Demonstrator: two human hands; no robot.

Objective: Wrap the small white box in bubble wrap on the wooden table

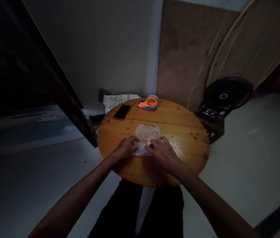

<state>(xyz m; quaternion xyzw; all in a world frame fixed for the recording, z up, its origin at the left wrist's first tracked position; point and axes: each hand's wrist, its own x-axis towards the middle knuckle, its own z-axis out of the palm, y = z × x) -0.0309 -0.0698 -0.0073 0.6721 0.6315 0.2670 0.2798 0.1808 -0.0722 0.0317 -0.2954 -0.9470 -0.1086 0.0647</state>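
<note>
A sheet of bubble wrap [146,132] lies on the round wooden table in front of me, its near part folded over. My left hand [128,146] grips its left edge, with the thumb and fingers closed on it. On the right side, my right hand [161,149] has its fingers curled and pressed onto the wrap near the fold. Whether anything lies inside the wrap, I cannot tell.
On the round table [189,132] are a phone [122,112] and an orange and blue tape dispenser [150,102]. Behind the table lies a printed bag [112,101]. A black fan [226,94] stands to the right. A wall rises behind.
</note>
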